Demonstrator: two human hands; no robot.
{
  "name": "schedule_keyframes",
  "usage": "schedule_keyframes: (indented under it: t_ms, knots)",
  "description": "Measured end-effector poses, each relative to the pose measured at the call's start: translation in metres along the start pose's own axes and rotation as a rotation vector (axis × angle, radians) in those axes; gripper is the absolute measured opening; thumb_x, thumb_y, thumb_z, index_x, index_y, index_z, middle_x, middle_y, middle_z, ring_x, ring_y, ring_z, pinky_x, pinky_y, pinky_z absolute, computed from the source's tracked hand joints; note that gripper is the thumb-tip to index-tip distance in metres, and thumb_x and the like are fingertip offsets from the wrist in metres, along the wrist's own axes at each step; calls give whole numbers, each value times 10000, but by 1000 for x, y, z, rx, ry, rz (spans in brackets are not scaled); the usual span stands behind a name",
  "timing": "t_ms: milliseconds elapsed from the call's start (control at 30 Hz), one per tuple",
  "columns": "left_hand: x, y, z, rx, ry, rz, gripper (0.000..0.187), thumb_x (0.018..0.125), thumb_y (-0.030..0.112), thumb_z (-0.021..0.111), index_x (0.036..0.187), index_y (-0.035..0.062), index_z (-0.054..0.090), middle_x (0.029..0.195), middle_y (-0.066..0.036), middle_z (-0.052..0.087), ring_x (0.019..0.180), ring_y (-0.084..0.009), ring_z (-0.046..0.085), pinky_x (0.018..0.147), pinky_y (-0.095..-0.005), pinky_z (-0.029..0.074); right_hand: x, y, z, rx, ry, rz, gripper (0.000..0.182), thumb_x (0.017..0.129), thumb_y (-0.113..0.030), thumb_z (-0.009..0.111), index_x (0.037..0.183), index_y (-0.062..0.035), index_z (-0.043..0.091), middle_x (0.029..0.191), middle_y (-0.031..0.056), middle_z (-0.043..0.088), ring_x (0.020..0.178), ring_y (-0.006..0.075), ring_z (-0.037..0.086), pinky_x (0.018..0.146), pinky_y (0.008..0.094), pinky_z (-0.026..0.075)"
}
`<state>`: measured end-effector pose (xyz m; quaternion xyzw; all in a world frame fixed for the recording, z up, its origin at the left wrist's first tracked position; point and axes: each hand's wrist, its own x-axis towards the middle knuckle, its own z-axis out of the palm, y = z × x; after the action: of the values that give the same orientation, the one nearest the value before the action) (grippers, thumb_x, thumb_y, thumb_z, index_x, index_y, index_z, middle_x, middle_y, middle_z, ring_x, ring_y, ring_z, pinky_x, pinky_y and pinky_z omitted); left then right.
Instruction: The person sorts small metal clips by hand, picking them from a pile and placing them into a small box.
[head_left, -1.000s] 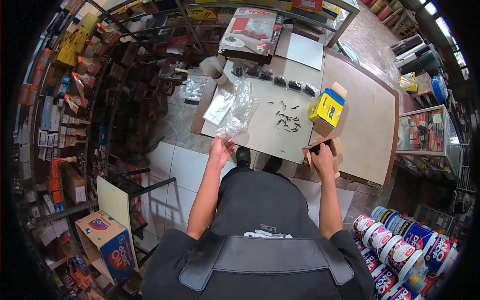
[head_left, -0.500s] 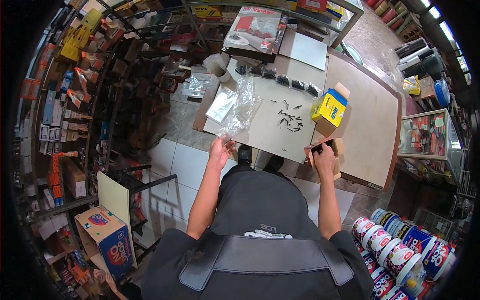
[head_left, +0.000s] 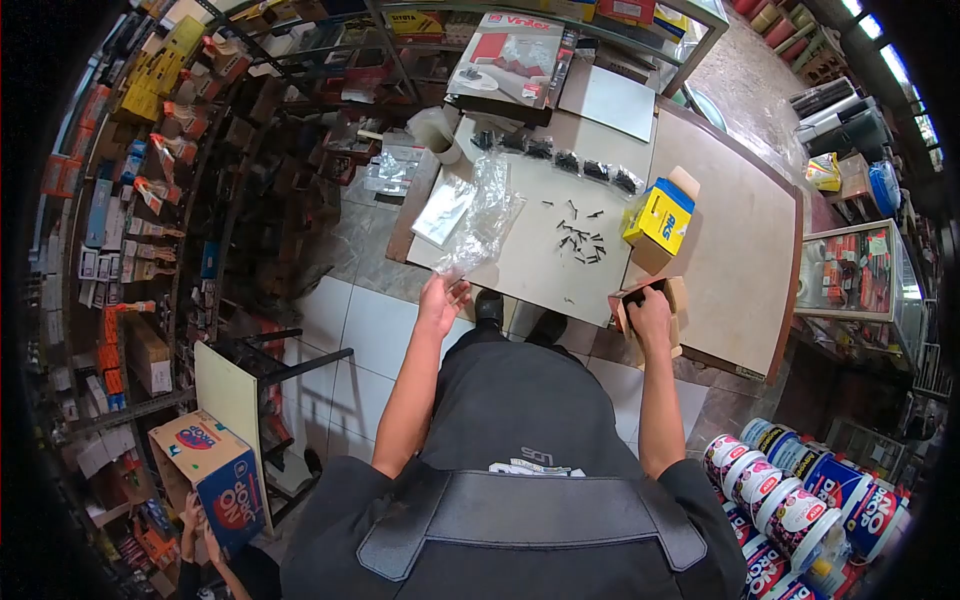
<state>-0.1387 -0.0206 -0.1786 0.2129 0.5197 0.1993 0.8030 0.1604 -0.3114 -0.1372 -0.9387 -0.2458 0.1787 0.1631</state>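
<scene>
My left hand [head_left: 438, 305] is at the near edge of the table, its fingers curled at the end of a crumpled clear plastic bag [head_left: 482, 225]. My right hand [head_left: 650, 318] reaches into an open cardboard box [head_left: 678, 295] at the table's front edge; its fingertips are hidden among dark contents. Loose dark screws [head_left: 580, 242] lie scattered on the tabletop between my hands. Behind them, several small clear bags of black screws [head_left: 566, 162] form a row. A yellow and blue box [head_left: 662, 220] with its flap up stands beyond my right hand.
A stack of flat clear bags [head_left: 440, 218] and a roll of plastic [head_left: 437, 135] are at the table's left. A Vinilex box [head_left: 508, 60] sits at the back. Paint buckets [head_left: 790, 500] are stacked at lower right. Another person's hands [head_left: 200, 530] touch a carton [head_left: 228, 495] at lower left.
My left hand has barely moved, and my right hand has shifted only slightly inside the box. At lower left, the other person's hands and arms have come further into view against the carton.
</scene>
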Motion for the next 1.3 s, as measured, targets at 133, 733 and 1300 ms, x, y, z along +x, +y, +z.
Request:
schedule_keyframes:
  t_ms: [133, 733, 1300]
  knots:
    - [-1, 3, 3, 25, -7, 5, 256, 1016, 232, 494, 1203, 82, 584, 1176, -70, 629, 1014, -213, 628, 838, -413, 541, 0, -1, 2, -3, -2, 14, 332, 795, -157, 710, 1075, 16, 672, 1054, 262, 658, 1046, 428, 622, 932, 496, 505]
    - [-5, 12, 1, 0, 15, 2, 238, 1007, 174, 483, 1218, 102, 566, 1128, -62, 622, 940, -182, 629, 785, -388, 535, 7, 20, 0, 131, 10, -61, 254, 837, -82, 625, 1075, 7, 628, 986, 260, 671, 967, 443, 638, 845, 515, 513]
    - [7, 16, 12, 12, 2, 3, 291, 1016, 186, 462, 1277, 91, 550, 1203, -76, 605, 981, -206, 634, 774, -379, 536, 42, -62, -13, 426, -78, -174, 116, 823, -42, 652, 931, -4, 636, 720, 51, 599, 666, 148, 578, 643, 304, 503]
